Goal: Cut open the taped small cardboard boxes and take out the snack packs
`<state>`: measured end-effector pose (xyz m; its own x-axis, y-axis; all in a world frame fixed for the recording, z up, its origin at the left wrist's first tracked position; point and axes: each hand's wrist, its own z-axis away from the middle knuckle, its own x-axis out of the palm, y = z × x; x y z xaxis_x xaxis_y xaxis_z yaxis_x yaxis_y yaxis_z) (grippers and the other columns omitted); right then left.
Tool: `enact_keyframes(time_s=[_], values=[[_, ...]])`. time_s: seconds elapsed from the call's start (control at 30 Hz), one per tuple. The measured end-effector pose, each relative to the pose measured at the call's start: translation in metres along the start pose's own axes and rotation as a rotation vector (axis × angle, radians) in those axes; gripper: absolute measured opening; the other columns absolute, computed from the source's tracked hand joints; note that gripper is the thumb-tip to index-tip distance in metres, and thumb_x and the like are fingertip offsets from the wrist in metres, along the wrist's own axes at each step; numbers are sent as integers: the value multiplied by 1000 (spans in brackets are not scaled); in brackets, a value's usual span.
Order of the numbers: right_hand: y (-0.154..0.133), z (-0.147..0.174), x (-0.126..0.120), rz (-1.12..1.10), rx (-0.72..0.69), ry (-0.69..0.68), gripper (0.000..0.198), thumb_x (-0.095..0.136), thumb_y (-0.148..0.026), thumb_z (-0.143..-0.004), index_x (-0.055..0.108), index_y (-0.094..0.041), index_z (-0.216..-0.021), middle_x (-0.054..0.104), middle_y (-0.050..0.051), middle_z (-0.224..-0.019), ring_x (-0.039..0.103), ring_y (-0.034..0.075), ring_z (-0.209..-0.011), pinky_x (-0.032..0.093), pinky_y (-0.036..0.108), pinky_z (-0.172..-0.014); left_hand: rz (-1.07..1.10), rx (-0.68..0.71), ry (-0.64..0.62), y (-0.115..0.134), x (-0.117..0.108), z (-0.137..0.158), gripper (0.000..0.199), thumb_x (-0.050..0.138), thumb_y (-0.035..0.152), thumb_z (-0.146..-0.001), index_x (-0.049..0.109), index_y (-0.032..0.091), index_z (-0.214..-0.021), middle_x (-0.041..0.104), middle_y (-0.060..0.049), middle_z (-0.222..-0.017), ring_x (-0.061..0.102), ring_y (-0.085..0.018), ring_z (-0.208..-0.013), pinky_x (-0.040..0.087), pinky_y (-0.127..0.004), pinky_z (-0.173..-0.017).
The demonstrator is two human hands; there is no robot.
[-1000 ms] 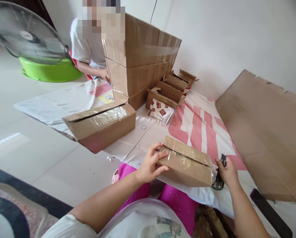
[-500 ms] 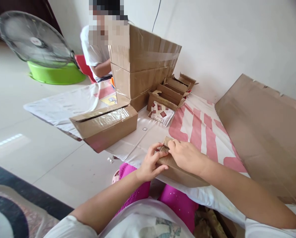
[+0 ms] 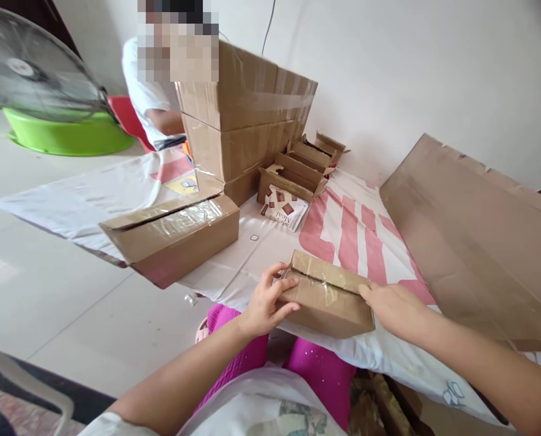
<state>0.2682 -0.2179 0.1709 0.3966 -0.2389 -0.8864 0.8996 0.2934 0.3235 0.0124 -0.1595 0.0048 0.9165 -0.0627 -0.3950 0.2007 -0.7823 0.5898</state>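
A small closed cardboard box [image 3: 327, 312] lies at the near edge of the table, with a seam along its top and a shiny strip of clear tape across it. My left hand [image 3: 270, 303] grips its left end, fingers over the top and thumb against the near side. At the right end of the seam, my right hand [image 3: 391, 306] has its fingers curled and pressed together against the box. What those fingertips may pinch is hidden.
A longer taped box [image 3: 175, 236] lies at left, beside a tall carton stack [image 3: 252, 109]. Open boxes [image 3: 298, 172] and printed packets [image 3: 284, 208] stand behind. A cardboard sheet [image 3: 470, 242] leans at right. Across the table sits a person [image 3: 146, 91] near a fan [image 3: 39, 66].
My right hand has slid right along the top seam, from the left end to the right end, uncovering the box top. My left hand stays on the box. The view has turned slightly right.
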Motion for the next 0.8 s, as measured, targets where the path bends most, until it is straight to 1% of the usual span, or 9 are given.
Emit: enact_keyframes(time_s=[0.13,0.27,0.33,0.4,0.47,0.57,0.67,0.73,0.8], values=[[44,31,29,-112,133,-53,14,42,-14,-89,52,-22,-81,63,5,-68,62,21,-58,24,30,-51,-4,-21,9,1,1,0,45,59,47,-89,53,23,-126,41,-16,-133,47,-30,-124,48,-47,-98],[72,37,65,-163,305,-95,9,46,-26,-92,52,-22,-88,65,6,-72,61,23,-62,21,31,-53,-39,-11,43,6,1,0,42,58,39,-91,51,24,-130,43,-15,-134,48,-29,-124,48,-46,-98],[78,31,87,-193,347,-71,8,48,-26,-92,53,-21,-88,66,8,-81,63,23,-69,24,30,-56,-54,16,105,10,2,1,43,58,30,-92,47,26,-133,49,-14,-130,50,-28,-123,48,-48,-98],[78,23,113,-226,333,-61,11,47,-26,-93,54,-19,-88,66,10,-88,64,23,-75,27,30,-59,-48,20,174,13,4,3,51,59,22,-90,41,28,-137,54,-12,-125,50,-28,-122,47,-50,-99],[73,15,138,-271,303,-66,14,45,-26,-94,55,-18,-90,66,10,-93,64,23,-79,31,30,-62,-13,-32,220,15,6,7,61,62,20,-88,34,28,-142,56,-11,-121,52,-26,-120,47,-49,-99],[63,7,168,-317,282,-87,16,43,-24,-94,57,-16,-94,66,11,-97,63,22,-81,36,30,-65,58,-165,221,19,6,9,69,61,21,-89,25,28,-148,55,-10,-116,55,-23,-112,48,-46,-98],[58,4,178,-356,258,-81,17,43,-22,-93,59,-17,-96,65,9,-99,63,21,-85,39,30,-69,71,-206,165,23,1,6,58,57,19,-89,37,28,-143,55,-8,-111,56,-21,-104,51,-42,-91],[61,4,174,-388,242,-86,16,47,-25,-90,61,-18,-94,63,8,-100,63,21,-87,40,29,-70,51,-181,158,24,-3,1,48,56,19,-89,46,27,-136,56,-8,-106,55,-21,-100,51,-39,-85],[69,4,164,-408,250,-47,18,50,-31,-89,62,-18,-92,62,9,-102,63,21,-86,42,31,-70,52,-132,155,24,-6,-2,36,55,19,-90,54,25,-125,59,-7,-98,55,-21,-96,49,-39,-84]])
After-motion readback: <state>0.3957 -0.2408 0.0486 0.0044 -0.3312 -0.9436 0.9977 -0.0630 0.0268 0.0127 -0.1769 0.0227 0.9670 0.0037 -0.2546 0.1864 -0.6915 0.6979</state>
